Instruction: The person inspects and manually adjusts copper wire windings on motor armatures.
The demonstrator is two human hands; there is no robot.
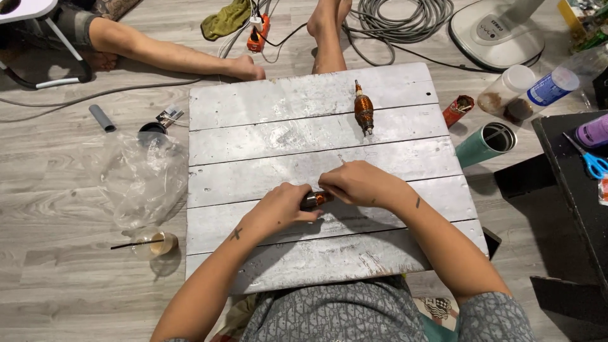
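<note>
Hands meet mid-board: your left hand (pixel 278 209) and right hand (pixel 361 185) both clench one small coppery motor armature (pixel 316 199) on the white plank board (pixel 266 101), a second armature (pixel 363 109) lying farther up, a blue-labelled white bottle (pixel 556 85) at the right

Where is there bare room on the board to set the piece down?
Free: the board's far-left planks, and the near plank below both hands. Crowded: mid-board, where left hand and right hand grip a copper-wound part; another wound part lies far-right.
</note>
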